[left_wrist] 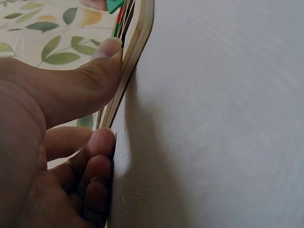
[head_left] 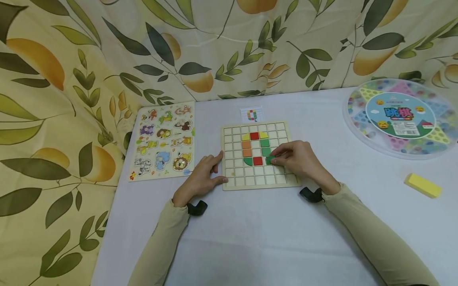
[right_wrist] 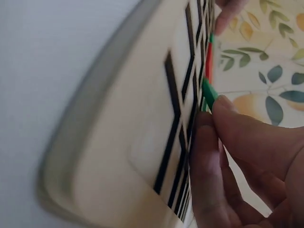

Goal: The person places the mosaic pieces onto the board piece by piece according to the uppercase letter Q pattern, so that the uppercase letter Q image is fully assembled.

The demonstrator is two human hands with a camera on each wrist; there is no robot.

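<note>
A square wooden grid board (head_left: pixel 262 182) lies in front of the person, with red, yellow, orange and green tiles forming a ring in its cells. Between thumb and index finger, the right hand (head_left: pixel 299 158) pinches a small green tile (right_wrist: pixel 209 95), tilted at the ring's lower right corner. To its left sits a red tile (head_left: pixel 257 161), and a rounded green tile (head_left: pixel 248 161) fills the lower left corner. Thumb and index finger of the left hand (head_left: pixel 201 175) touch the board's left edge; its other fingers are bent in the left wrist view.
Behind the board lies a small pattern card (head_left: pixel 251 114) showing a coloured ring shape. An animal puzzle board (head_left: pixel 168 149) is at the left. A round clear game case (head_left: pixel 400 145) and a yellow block (head_left: pixel 423 185) are on the right. Patterned cloth hangs behind the table.
</note>
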